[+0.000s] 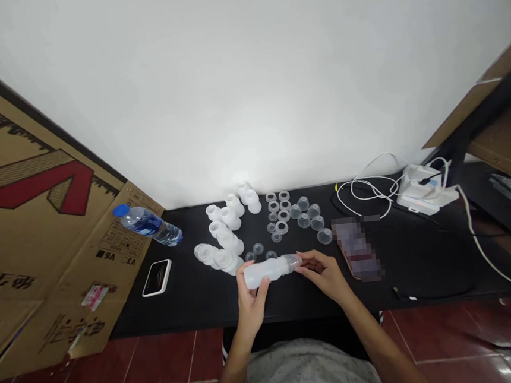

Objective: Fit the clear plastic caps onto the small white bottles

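A white baby bottle (265,272) lies sideways above the table's front edge. My left hand (249,299) is wrapped round its body, thumb in front. At the bottle's right end sits a clear dome cap (293,262), pinched by the fingers of my right hand (323,274). Just beyond stand several white bottles (227,240) in a loose group. Clear teats (257,248) lie close behind the held bottle. White collar rings (281,227) are laid out in rows, with more clear dome caps (303,220) to their right.
On the left are a water bottle (148,223), a white phone-like device (157,277) and a large cardboard box (40,234). A blurred-out phone (358,251) lies right of my hands. White cables (371,188) run to a power strip (425,188) on the black table (194,307).
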### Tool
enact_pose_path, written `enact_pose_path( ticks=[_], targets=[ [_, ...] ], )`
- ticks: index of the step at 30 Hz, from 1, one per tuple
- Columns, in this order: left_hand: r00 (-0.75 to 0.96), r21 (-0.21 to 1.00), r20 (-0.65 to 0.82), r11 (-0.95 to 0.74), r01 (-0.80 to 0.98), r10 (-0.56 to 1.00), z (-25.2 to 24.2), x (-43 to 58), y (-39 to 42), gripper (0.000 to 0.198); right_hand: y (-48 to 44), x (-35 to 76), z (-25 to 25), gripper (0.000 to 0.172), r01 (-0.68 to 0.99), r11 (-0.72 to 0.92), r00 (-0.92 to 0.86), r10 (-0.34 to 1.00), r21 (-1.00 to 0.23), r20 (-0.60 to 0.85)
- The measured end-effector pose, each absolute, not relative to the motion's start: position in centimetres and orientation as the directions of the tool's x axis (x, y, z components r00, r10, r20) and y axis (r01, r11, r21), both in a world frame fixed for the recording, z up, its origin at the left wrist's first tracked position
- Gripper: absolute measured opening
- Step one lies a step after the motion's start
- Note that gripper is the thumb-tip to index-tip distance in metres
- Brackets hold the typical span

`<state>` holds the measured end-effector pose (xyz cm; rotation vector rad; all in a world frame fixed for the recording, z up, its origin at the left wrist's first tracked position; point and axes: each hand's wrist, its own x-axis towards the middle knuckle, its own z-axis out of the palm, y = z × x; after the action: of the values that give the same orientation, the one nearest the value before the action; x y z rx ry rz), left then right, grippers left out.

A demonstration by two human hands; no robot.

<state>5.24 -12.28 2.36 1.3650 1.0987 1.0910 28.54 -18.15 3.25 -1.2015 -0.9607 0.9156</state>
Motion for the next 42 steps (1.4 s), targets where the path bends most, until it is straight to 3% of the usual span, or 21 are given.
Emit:
enact_pose_path(
  ticks=[7,17,20,23,26,29,32,37,42],
  targets=[
    [0.192,0.993,0.071,-0.088,0.082,0.979,2.8,5.1,-12.5,0.057,-18.1,28.6,3.4,0.03,-0.006,0.171,0.321,0.933,-0.985,0.16],
    [0.186,0.991,0.082,-0.1,0.089,0.979,2.3,5.2,-12.9,0.057,-18.0,28.4,3.3,0.029,-0.063,0.166,0.322,0.937,-0.984,0.137],
    [0.237,0.973,0.135,-0.174,0.152,0.962,2.7,5.6,-12.8,0.05,-17.8,28.6,3.6,0.033,-0.17,0.197,0.354,0.927,-0.966,0.127],
    [0.404,0.916,0.198,-0.315,0.247,0.893,3.6,6.2,-12.8,0.039,-17.8,28.9,4.0,0.033,-0.235,0.23,0.407,0.906,-0.945,0.119],
    [0.488,0.827,0.274,-0.462,0.32,0.829,4.3,6.5,-13.2,0.034,-18.2,29.0,4.3,0.033,-0.238,0.224,0.327,0.935,-0.945,0.139],
    [0.447,0.761,0.345,-0.525,0.38,0.825,4.5,6.4,-13.7,0.033,-18.8,29.0,4.3,0.049,-0.236,0.173,0.098,0.983,-0.956,0.153],
    [0.356,0.759,0.371,-0.501,0.417,0.858,4.3,6.3,-13.9,0.038,-19.0,28.9,4.2,0.06,-0.239,0.139,0.017,0.99,-0.961,0.139],
    [0.23,0.781,0.395,-0.457,0.425,0.889,3.3,6.3,-14.2,0.035,-18.5,28.7,4.0,0.045,-0.152,0.104,0.079,0.993,-0.983,0.092],
    [0.134,0.707,0.444,-0.438,0.555,0.886,2.2,4.9,-15.1,0.033,-18.1,28.7,3.7,0.04,-0.054,0.046,0.135,0.99,-0.998,0.038]
  ],
)
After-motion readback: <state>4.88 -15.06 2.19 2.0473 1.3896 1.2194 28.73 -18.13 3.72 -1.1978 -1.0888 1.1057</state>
